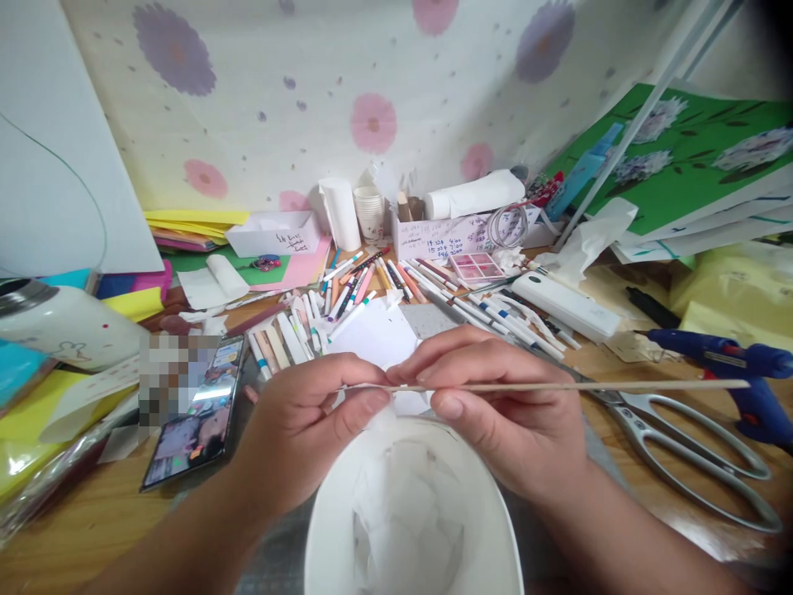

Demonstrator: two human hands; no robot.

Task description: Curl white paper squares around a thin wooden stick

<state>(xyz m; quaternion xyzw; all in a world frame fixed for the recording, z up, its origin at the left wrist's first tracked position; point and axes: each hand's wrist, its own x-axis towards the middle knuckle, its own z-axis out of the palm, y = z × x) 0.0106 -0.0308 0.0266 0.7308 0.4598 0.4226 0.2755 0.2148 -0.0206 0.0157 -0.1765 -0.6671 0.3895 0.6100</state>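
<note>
A thin pale wooden stick [644,385] lies level across both hands, its long free end reaching right over the scissors. My right hand [514,405] pinches it between thumb and fingers. My left hand [310,413] is closed at the stick's left end, thumb against forefinger, with a bit of white material at the fingertips. Just below the hands stands a white oval container [514,529] with crumpled white paper [415,496] inside. Behind the fingers, a white sheet [372,330] is partly hidden.
Metal scissors [681,446] and a blue glue gun [724,351] lie at right. A phone [204,421] and a white bottle [68,322] are at left. Several markers [359,285] spread across the back, before paper cups [370,213] and a white box [439,237].
</note>
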